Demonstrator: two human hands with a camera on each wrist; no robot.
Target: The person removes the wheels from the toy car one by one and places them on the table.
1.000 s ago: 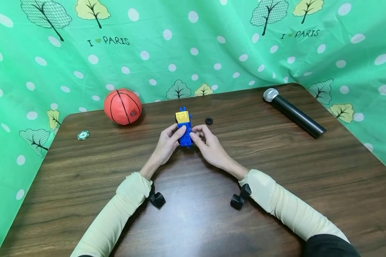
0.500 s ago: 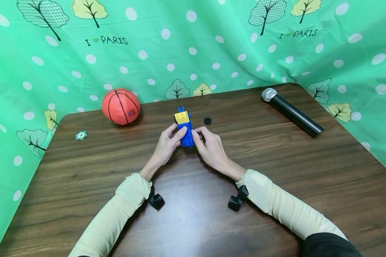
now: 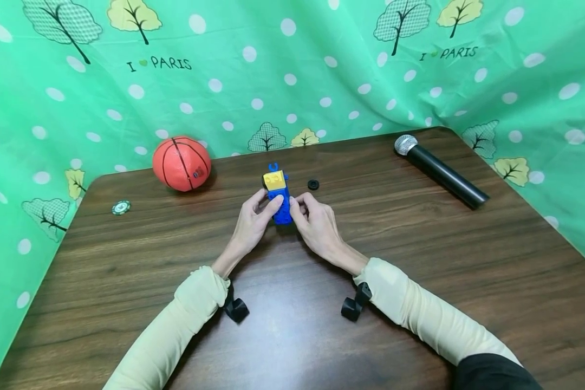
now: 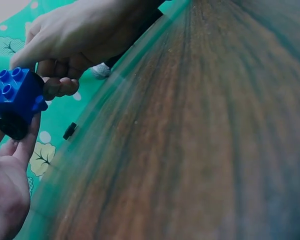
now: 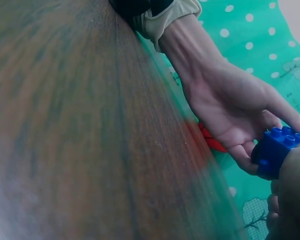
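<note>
A toy car [image 3: 283,215] built of blue blocks, with a yellow block [image 3: 274,180] toward its far end and a blue hook at the tip, is held up in front of me. My left hand [image 3: 248,223] grips it from the left, thumb on top. From the other side my right hand [image 3: 318,226] pinches a black wheel [image 4: 37,81] against the car's near right side, mostly hidden by the fingers. Another wheel [image 4: 12,125] shows on the left-hand side in the left wrist view. A bare blue peg sticks out at the far right. One loose wheel [image 3: 313,184] lies on the table.
A red toy basketball [image 3: 182,163] and a green-and-white poker chip [image 3: 121,207] are at the left of the wooden table [image 3: 419,254]. A black microphone [image 3: 441,172] lies at the back right. Behind hangs a green patterned cloth [image 3: 253,76].
My right fingers have drawn in closer against the car's near right side. The car has turned slightly in my left hand's grip; the loose wheel stays on the table.
</note>
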